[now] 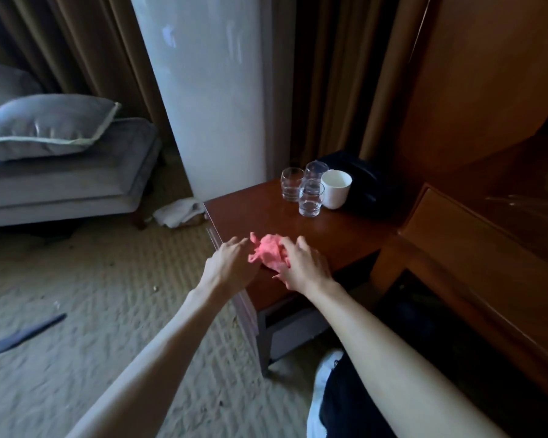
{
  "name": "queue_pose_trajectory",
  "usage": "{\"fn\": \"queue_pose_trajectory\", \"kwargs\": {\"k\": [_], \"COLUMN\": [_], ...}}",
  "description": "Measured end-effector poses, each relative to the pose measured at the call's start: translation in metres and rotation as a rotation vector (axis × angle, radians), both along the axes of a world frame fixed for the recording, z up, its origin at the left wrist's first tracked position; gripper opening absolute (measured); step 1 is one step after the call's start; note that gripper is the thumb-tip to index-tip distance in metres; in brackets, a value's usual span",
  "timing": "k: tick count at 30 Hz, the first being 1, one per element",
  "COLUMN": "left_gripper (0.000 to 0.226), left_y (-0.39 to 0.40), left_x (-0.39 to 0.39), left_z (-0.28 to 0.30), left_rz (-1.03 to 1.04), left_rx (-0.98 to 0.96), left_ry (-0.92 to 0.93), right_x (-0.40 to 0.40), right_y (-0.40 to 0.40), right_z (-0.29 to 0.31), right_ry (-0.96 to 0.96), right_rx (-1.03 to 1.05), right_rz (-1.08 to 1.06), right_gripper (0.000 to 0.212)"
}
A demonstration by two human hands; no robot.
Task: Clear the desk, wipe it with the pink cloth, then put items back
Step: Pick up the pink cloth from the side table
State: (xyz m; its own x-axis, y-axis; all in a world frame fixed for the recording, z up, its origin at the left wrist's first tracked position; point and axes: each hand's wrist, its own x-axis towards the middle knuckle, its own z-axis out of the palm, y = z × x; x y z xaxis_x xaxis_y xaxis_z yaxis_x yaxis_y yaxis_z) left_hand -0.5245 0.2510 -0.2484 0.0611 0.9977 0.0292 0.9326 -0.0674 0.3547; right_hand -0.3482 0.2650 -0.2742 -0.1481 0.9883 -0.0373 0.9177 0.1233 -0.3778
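A crumpled pink cloth [268, 250] lies near the front left corner of the small brown desk [339, 229]. My right hand [302, 263] rests on the cloth's right side with fingers curled over it. My left hand [231, 263] is at the cloth's left edge, fingers stretched toward it and touching or nearly touching it. At the desk's far side stand three clear glasses [310, 197] and a white cup [336, 188], close together. A dark bag [366, 181] sits behind them.
A larger wooden cabinet [475, 254] adjoins the desk on the right. A grey chaise with a cushion [49, 128] stands at left. A white towel [179, 211] lies on the carpet beside the desk, and a dark strap [23, 336] lies at lower left.
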Motion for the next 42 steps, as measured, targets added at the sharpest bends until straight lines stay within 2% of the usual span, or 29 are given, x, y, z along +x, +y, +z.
{"fn": "queue_pose_trajectory", "kwargs": {"k": [2,5,7,9,13,15,17,19,21,23,26,28,32,33,35,38,40,42], "left_gripper": [0.046,0.092,0.113,0.12,0.123,0.122,0.117,0.114,0.123,0.136,0.14,0.138,0.137,0.137,0.136,0.136,0.137,0.137], "left_y": [0.0,0.01,0.02,0.031,0.037,0.037,0.043,0.059,0.081,0.096,0.101,0.097,0.095,0.095,0.094,0.093,0.093,0.095], "left_x": [0.003,0.011,0.018,0.022,0.019,0.018,0.012,-0.004,-0.027,-0.044,-0.05,-0.049,-0.048,-0.048,-0.05,-0.051,-0.049,-0.048], "left_z": [-0.021,-0.045,-0.054,-0.061,-0.069,-0.07,-0.066,-0.058,-0.056,-0.06,-0.072,-0.077,-0.083,-0.083,-0.085,-0.088,-0.088,-0.087], "left_rz": [-0.02,-0.06,-0.063,-0.059,-0.067,-0.082,-0.107,-0.071,0.029,0.105,0.106,0.102,0.071,0.068,0.05,0.043,0.041,0.044], "left_rx": [-0.001,-0.102,-0.193,-0.245,-0.243,-0.224,-0.219,-0.187,-0.184,-0.246,-0.257,-0.215,-0.152,-0.148,-0.129,-0.104,-0.128,-0.144], "left_ry": [-0.006,0.067,0.139,0.152,0.131,0.136,0.161,0.181,0.185,0.147,0.053,-0.027,-0.055,-0.076,-0.123,-0.176,-0.166,-0.141], "right_x": [0.016,0.042,0.053,0.054,0.037,0.025,0.013,-0.005,-0.03,-0.054,-0.061,-0.056,-0.103,-0.121,-0.139,-0.102,-0.069,-0.068], "right_y": [0.008,0.027,0.035,0.04,0.056,0.072,0.094,0.125,0.155,0.173,0.175,0.184,0.235,0.237,0.223,0.195,0.194,0.216], "right_z": [0.0,0.003,0.002,-0.009,-0.052,-0.06,-0.062,-0.063,-0.063,-0.062,-0.066,-0.068,-0.058,-0.054,-0.053,-0.061,-0.064,-0.069], "right_ry": [0.0,-0.098,-0.149,-0.093,0.07,0.1,0.121,0.137,0.137,0.127,0.178,0.173,0.124,0.129,0.173,0.215,0.208,0.183], "right_rx": [0.01,0.02,0.049,0.072,0.183,0.232,0.23,0.254,0.261,0.241,0.262,0.257,0.233,0.214,0.231,0.227,0.248,0.287], "right_rz": [-0.078,-0.177,-0.156,-0.069,0.101,0.214,0.308,0.285,0.182,0.179,0.434,0.512,0.206,0.217,0.39,0.601,0.567,0.437], "right_gripper": [0.062,0.07,0.08,0.082,0.05,0.043,0.043,0.043,0.043,0.042,0.035,0.032,0.039,0.039,0.034,0.028,0.026,0.027]}}
